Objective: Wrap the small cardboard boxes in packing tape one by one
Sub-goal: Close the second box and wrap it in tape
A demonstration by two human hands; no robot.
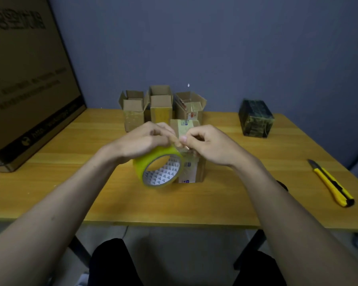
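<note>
I see a glossy yellowish plastic tape roll (159,168) at center, matt brown cardboard boxes (160,106) at twelve o'clock, a smooth wood-grain table (246,182), and a plastic-bodied knife (331,182) at three o'clock.

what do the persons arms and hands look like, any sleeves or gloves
Both forearms are bare up to the frame's edge, with no sleeves in view. The left hand and right hand wear no gloves, and no rings, watch or wristbands show. Dark trousers show below the table.
</note>
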